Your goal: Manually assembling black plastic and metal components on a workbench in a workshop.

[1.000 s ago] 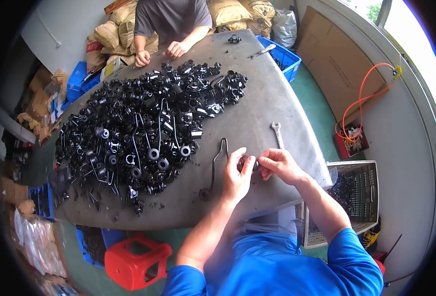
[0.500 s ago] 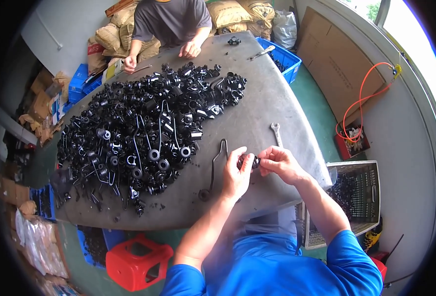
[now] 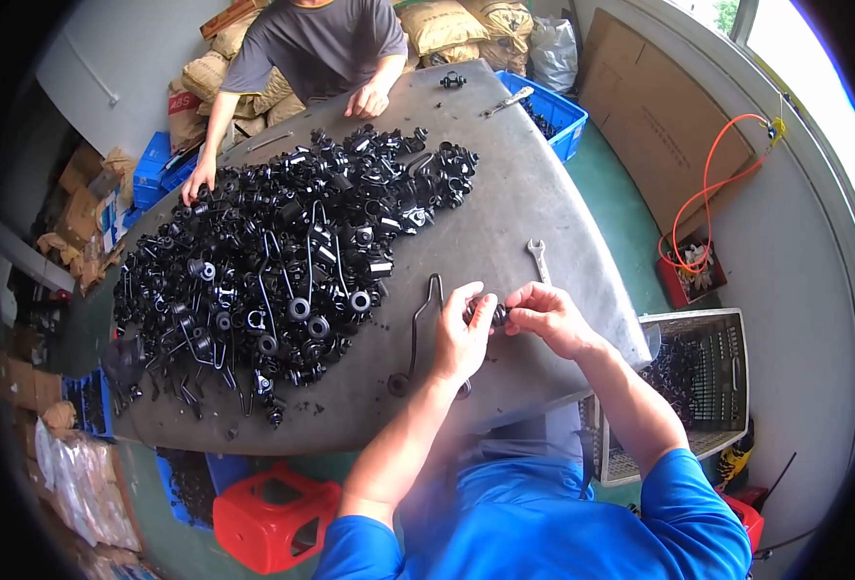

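My left hand [image 3: 462, 333] is closed around a small black clamp-like part [image 3: 499, 315] above the near right of the table. The fingertips of my right hand [image 3: 545, 319] pinch the right end of the same part. My fingers cover most of it, so its exact shape is hidden. Left of my left hand lies a bent black rod [image 3: 416, 333] with a round ring end [image 3: 398, 384]. Just beyond my right hand rests a silver wrench [image 3: 538, 259]. A large heap of black metal clamps and bent rods [image 3: 292, 242] spreads over the table's left and middle.
The grey table [image 3: 505, 203] also bears an adjustable wrench [image 3: 507, 102] and a single black clamp [image 3: 453, 80]. Opposite, a co-worker's hand [image 3: 198, 181] touches the heap. A grey crate [image 3: 737, 377] stands at the right, a red stool [image 3: 253, 532] at the near left.
The co-worker's hand on the left has left a thin tool on the table and reached to the heap's edge. My hands stay almost in place around the black part.
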### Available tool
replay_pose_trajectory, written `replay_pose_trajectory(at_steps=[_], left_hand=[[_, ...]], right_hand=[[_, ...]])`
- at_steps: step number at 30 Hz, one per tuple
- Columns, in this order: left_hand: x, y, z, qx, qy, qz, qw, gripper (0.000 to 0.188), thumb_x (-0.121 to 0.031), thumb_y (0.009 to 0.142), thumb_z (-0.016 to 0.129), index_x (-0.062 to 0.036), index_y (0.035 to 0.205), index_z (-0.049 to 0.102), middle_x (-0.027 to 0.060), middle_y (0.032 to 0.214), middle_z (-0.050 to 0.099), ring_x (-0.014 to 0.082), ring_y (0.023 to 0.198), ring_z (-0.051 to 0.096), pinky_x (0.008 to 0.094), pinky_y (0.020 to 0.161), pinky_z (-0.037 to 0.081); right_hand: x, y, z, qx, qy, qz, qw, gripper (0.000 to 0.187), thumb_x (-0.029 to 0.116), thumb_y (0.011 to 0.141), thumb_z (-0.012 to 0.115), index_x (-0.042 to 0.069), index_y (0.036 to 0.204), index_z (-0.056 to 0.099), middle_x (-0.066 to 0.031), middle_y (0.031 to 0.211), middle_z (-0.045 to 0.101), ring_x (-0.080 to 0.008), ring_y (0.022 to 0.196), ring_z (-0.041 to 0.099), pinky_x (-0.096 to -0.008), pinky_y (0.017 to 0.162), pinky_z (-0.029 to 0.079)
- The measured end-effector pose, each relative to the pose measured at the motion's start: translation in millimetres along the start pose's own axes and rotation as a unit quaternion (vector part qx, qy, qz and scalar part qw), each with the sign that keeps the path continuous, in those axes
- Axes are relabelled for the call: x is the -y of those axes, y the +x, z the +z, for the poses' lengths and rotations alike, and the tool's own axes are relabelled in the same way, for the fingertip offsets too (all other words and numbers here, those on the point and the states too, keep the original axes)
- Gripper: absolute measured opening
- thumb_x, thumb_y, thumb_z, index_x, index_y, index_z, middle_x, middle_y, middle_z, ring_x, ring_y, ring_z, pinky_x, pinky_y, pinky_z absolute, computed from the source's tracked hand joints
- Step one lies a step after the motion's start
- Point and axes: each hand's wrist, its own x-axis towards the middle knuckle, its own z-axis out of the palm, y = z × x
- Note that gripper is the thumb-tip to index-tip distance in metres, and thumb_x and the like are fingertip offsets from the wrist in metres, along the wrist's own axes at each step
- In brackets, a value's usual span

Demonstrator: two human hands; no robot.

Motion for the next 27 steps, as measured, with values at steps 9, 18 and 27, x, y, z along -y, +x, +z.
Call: replay_pose_trajectory(at_steps=[9,18,27], left_hand=[[7,21,7,0.019,0.185,0.073,0.98,0.039,-0.021,0.091,0.069,0.002,0.12,0.057,0.0074,0.08,0.065,0.0142,0.068,0.061,0.0294,0.063,0.051],[-18,21,5,0.08,0.22,0.082,0.969,0.047,-0.017,0.088,0.071,0.001,0.127,0.052,0.0123,0.088,0.068,0.02,0.079,0.066,0.033,0.072,0.053],[-35,-13,-62,-0.019,0.318,0.196,0.927,0.054,-0.014,0.077,0.076,0.001,0.125,0.054,0.0179,0.111,0.062,0.032,0.103,0.059,0.041,0.091,0.048]], right_hand=[[1,-4,5,-0.133,-0.482,-0.203,0.842,0.022,0.002,0.083,0.065,0.002,0.105,0.062,-0.0113,0.094,0.064,-0.0247,0.085,0.064,-0.0361,0.077,0.053],[20,-19,24,-0.067,-0.474,-0.288,0.83,0.059,0.006,0.075,0.072,0.006,0.13,0.052,-0.0181,0.127,0.054,-0.0345,0.116,0.056,-0.0406,0.097,0.049],[-4,-36,35,0.008,-0.553,-0.197,0.81,0.044,0.013,0.077,0.072,0.005,0.119,0.059,-0.0165,0.12,0.057,-0.0363,0.106,0.06,-0.0418,0.09,0.052]])
